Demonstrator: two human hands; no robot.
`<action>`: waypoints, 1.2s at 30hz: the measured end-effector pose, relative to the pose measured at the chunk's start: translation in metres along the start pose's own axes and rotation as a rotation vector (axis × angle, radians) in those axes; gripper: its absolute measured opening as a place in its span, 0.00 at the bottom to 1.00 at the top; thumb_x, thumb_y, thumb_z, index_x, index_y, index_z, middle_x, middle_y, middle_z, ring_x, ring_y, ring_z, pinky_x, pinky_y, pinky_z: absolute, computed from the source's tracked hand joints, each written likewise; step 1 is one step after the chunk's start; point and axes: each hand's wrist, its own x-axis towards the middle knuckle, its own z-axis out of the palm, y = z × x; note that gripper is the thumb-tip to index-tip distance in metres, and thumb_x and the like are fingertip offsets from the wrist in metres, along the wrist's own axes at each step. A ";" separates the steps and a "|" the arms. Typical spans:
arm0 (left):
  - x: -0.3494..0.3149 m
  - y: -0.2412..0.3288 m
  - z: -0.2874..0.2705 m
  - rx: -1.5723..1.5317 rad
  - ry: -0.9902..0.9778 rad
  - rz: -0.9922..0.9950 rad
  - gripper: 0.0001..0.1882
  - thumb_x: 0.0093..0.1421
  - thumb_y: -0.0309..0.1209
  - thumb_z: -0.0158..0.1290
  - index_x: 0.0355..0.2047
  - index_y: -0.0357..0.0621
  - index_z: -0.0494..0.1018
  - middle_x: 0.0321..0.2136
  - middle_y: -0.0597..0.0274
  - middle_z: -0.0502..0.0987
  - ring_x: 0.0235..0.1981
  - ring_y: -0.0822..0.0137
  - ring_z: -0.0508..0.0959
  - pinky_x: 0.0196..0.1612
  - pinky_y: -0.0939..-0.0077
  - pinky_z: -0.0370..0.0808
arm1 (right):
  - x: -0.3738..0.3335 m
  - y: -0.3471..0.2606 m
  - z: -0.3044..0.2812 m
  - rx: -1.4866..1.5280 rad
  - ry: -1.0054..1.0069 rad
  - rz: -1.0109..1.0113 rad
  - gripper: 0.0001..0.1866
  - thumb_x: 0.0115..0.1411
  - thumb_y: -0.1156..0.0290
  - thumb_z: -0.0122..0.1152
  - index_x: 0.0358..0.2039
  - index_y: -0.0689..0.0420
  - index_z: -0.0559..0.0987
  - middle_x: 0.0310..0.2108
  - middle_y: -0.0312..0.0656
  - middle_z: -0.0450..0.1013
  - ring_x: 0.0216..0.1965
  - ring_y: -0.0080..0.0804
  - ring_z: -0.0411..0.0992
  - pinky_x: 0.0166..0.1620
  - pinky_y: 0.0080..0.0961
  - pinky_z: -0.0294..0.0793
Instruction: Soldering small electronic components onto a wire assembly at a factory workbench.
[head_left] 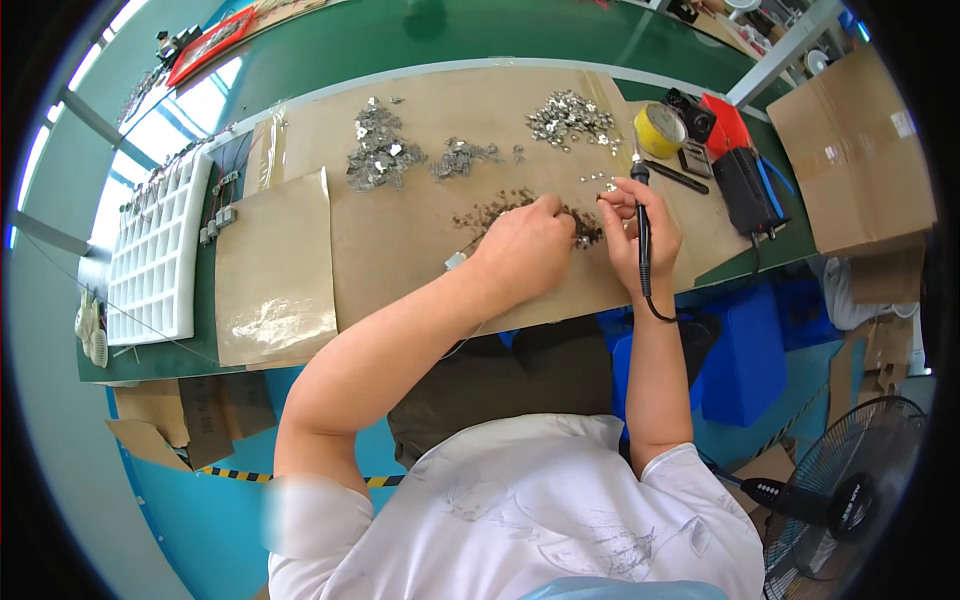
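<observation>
My right hand (645, 240) holds a soldering iron (644, 245) upright, its metal tip pointing away from me and its black cord hanging over the wrist. The thumb and forefinger of that hand come together near a tiny dark piece. My left hand (530, 250) lies palm down with curled fingers at a scattered pile of small dark brown parts (490, 212). Whatever those fingertips hold is hidden. Beside the left wrist sits a small white block (455, 261) with a thin wire.
Piles of silvery metal parts (380, 150) lie farther back on the brown cardboard (400, 260). On the right are yellow tape (660, 131), a red bin (722, 125), a black soldering station (750, 192) and a carton (850, 150). A white compartment tray (155, 255) stands left.
</observation>
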 end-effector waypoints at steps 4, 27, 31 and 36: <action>-0.002 0.004 -0.006 -0.045 0.047 -0.011 0.07 0.60 0.32 0.59 0.33 0.43 0.83 0.36 0.54 0.78 0.35 0.50 0.81 0.42 0.58 0.80 | -0.003 -0.002 -0.006 0.008 -0.020 0.055 0.17 0.57 0.83 0.68 0.48 0.59 0.80 0.34 0.43 0.82 0.31 0.26 0.81 0.35 0.22 0.81; -0.021 -0.009 -0.094 0.311 -0.403 -0.447 0.10 0.53 0.33 0.62 0.31 0.40 0.84 0.28 0.47 0.83 0.35 0.46 0.83 0.42 0.56 0.80 | 0.001 -0.006 -0.008 0.046 -0.029 -0.157 0.18 0.55 0.87 0.66 0.47 0.60 0.80 0.31 0.45 0.79 0.31 0.36 0.81 0.34 0.28 0.81; -0.004 -0.016 -0.104 0.302 -0.391 -0.369 0.09 0.53 0.32 0.61 0.31 0.40 0.84 0.27 0.48 0.83 0.33 0.49 0.84 0.40 0.59 0.81 | 0.001 -0.004 -0.010 0.048 -0.020 -0.163 0.19 0.54 0.87 0.66 0.47 0.59 0.80 0.31 0.45 0.79 0.30 0.37 0.80 0.34 0.28 0.81; 0.063 -0.045 -0.146 0.082 -0.073 -0.409 0.09 0.52 0.34 0.61 0.29 0.42 0.85 0.28 0.48 0.84 0.31 0.51 0.85 0.41 0.60 0.82 | 0.001 -0.002 -0.008 0.053 -0.015 -0.211 0.21 0.52 0.88 0.67 0.47 0.59 0.79 0.30 0.45 0.78 0.29 0.39 0.79 0.33 0.30 0.80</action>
